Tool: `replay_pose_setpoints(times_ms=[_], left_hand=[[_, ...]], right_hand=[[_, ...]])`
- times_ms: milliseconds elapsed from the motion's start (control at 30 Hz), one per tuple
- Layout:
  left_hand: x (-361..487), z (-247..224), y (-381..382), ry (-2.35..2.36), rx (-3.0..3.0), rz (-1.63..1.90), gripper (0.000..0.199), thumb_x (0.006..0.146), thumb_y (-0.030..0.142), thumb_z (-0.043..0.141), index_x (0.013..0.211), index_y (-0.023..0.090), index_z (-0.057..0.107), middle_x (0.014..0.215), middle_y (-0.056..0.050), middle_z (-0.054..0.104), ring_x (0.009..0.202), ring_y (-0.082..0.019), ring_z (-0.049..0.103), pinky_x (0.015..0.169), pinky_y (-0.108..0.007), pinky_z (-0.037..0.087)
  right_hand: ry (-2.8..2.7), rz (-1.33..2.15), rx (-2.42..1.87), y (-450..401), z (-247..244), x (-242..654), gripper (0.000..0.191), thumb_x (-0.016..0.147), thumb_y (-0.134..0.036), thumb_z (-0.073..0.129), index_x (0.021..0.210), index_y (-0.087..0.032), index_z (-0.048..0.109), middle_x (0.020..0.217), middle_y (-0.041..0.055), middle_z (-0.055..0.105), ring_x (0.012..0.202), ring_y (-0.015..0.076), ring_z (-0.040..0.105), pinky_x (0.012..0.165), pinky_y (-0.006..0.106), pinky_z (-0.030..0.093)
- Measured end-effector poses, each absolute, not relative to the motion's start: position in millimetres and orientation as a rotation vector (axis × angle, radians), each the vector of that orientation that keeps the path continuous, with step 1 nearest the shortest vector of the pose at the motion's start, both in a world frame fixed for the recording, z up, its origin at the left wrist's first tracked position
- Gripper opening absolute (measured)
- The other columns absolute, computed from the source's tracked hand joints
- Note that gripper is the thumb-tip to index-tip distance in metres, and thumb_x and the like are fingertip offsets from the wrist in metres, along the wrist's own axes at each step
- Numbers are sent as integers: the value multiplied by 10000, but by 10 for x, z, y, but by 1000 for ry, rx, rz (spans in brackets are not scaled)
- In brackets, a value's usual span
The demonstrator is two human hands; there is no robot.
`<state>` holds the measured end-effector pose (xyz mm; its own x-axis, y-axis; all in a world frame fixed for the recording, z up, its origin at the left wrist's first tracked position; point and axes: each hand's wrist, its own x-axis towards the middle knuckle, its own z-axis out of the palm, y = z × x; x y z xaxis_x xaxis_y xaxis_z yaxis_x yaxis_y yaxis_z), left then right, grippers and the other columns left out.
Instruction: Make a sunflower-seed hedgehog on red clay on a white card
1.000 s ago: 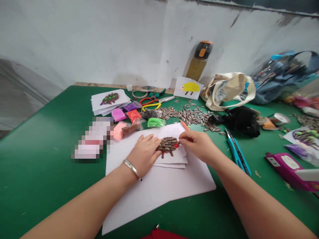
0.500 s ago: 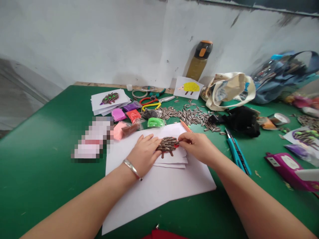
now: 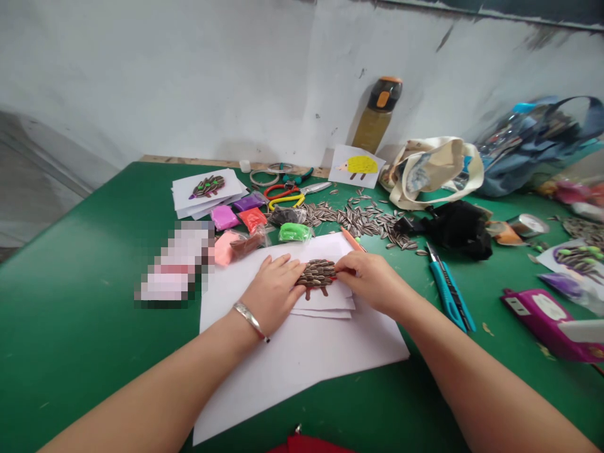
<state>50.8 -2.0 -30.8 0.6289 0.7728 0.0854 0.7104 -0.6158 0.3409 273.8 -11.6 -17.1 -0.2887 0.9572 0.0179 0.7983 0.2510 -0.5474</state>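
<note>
A hedgehog picture covered with overlapping striped seeds lies on small white sheets, on top of a large white paper. My left hand rests flat with its fingers spread over the picture's left side. At the right end of the seed layer, beside a bit of red, my right hand has thumb and forefinger pinched together; whatever they hold is hidden. Behind the paper is a loose heap of seeds. An orange pencil-like stick lies at the paper's back edge.
Clay packets, scissors and a seed-decorated card lie behind left. A bottle and yellow hedgehog drawing stand by the wall. To the right are a cloth bag, black pouch, teal cutter and magenta device.
My right hand's fingertips have shifted slightly left onto the right edge of the seed layer; the seed seen between them before is now hidden. My left hand has not moved.
</note>
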Motion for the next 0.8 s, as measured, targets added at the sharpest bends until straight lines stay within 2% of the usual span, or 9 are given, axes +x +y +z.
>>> replay_pose_setpoints(times_ms=[267,400,567,800], left_hand=[[509,-317,-13,1209,2585,309,355,883,216,492,1235,180,518,1261,-83,601,1251,-300,452,1053,-538,320],[510,-295,-18,1202,2572,309,335,887,206,477,1219,195,525,1242,-73,609,1241,-295,457,1044,-537,326],[517,-284,-17,1200,2569,310,322,891,209,475,1206,181,536,1233,-79,610,1242,-296,453,1037,-526,332],[518,-289,-24,1196,2591,326,315,894,214,461,1200,197,536,1224,-69,616,1224,-284,468,1034,-516,336]], right_hand=[[-2173,654,-1545,-118,-195,2693,189,797,-108,512,770,-192,679,783,13,674,743,136,583,682,243,393],[-2133,658,-1668,-129,-143,2759,148,811,-179,522,768,-200,662,733,2,657,671,133,558,609,244,366],[-2170,625,-1766,-143,-84,2800,196,831,-212,492,706,-201,643,649,-11,633,609,121,527,559,241,316],[-2243,586,-1784,-124,-119,2723,220,845,-200,475,758,-190,677,719,22,670,657,133,559,572,248,309]])
